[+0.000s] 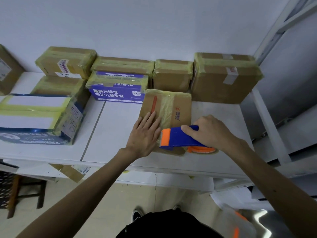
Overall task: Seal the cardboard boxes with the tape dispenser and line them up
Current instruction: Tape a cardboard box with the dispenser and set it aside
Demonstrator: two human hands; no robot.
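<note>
**Tape dispenser at the near edge of a small box**

A white surface (109,134) runs along a pale wall (154,23) and carries a crowd of cardboard boxes, most of them wrapped in yellowish tape. At the left, nearest the front edge, lies a long blue and white box (34,121), its top crossed by yellow-green bands. At the far right, against the wall, stands a large brown box (223,83) with a white label on its top. Between them, toward the back, sit a purple box (116,88) printed with white characters and several plain brown ones packed close together.

In front of that row, at the middle of the surface, lies the small brown box (178,107) being worked on. A strip of clear yellowish tape (167,110) runs down the middle of its top, beside an orange stripe (154,104).

The blue and orange tape dispenser (178,137) sits at the near edge of this box, its orange blade end pointing left and its roll (202,149) hanging over the front side.

The right hand (211,131) is wrapped round the dispenser's handle, index finger laid along the top. The left hand (145,134) lies flat, fingers straight, pressing on the left part of the box top just beside the dispenser's blade end.
</note>
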